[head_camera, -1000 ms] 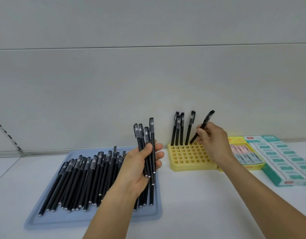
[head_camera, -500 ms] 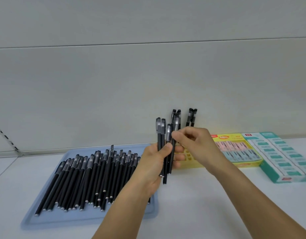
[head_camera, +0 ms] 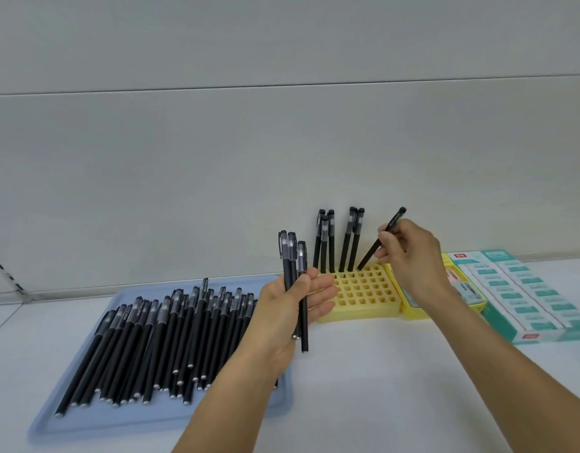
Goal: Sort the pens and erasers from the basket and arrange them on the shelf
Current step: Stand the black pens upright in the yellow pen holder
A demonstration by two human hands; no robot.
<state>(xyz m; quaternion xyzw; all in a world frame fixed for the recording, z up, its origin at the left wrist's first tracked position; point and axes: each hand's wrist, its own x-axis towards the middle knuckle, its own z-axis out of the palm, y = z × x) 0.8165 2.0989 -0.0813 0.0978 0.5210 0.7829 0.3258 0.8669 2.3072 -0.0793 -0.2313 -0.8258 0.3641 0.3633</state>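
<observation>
The pens (head_camera: 171,338) are done in matt black plastic, with clear smoky caps at the top and small shiny end plugs that look like metal. They're laid on a tray (head_camera: 86,416) of smooth pale-blue plastic, slightly satin. The yellow holder (head_camera: 363,295) looks like matt moulded plastic, maybe a bit rubbery. The eraser boxes (head_camera: 523,299) seem to be printed card, lightly glossy. The surface (head_camera: 380,387) is seen as smooth, matt white.

Three black pens (head_camera: 295,289) stood in the left hand (head_camera: 290,308), one pen (head_camera: 380,241) was in the right hand (head_camera: 412,256), five pens (head_camera: 337,240) stood in the yellow holder (head_camera: 363,299) between the hands, and three eraser boxes (head_camera: 510,295) lay just beyond the right hand.
</observation>
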